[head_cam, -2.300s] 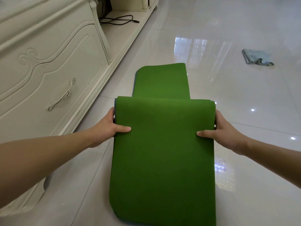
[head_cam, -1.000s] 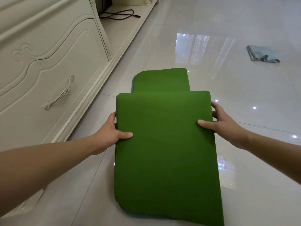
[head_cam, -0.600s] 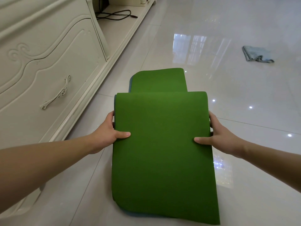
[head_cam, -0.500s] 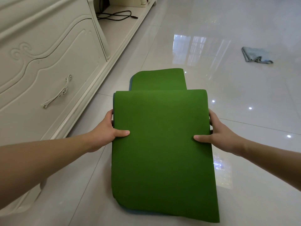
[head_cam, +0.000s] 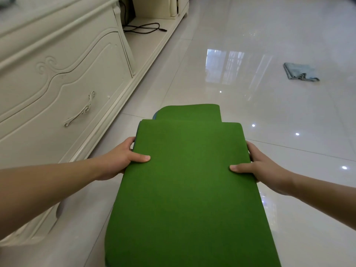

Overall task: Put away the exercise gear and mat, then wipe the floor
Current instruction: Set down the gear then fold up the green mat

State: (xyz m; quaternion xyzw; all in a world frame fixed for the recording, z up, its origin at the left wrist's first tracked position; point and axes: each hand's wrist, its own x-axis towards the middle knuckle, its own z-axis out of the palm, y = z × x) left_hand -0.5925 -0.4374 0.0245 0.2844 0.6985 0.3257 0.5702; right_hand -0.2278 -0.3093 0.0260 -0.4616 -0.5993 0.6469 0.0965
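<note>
Gripped by both side edges is the green mat [head_cam: 188, 189]: its left edge is held by the left hand [head_cam: 117, 160], whose thumb is laid flat on the top face while the fingers are wrapped underneath, mostly out of sight; the opposite edge is held in the same manner by the right hand [head_cam: 265, 170], thumb on top, fingers hidden below; the held part is raised off the ground and sloped down toward the viewer, its near end being cut off by the bottom of the view; beyond the hands the mat is folded over, and a further stretch is seen lying flat on the glossy pale tiled floor [head_cam: 192, 60], a sliver of blue-grey underside being shown at its far left corner; just to the left a cream carved cabinet [head_cam: 48, 78] is set along the wall, fitted with a scrolled handle [head_cam: 81, 110]; farther along it a black cable [head_cam: 144, 28] is coiled on a low open shelf; well apart, at the far right, a crumpled grey-blue cloth [head_cam: 299, 74] is left on the tiles.
</note>
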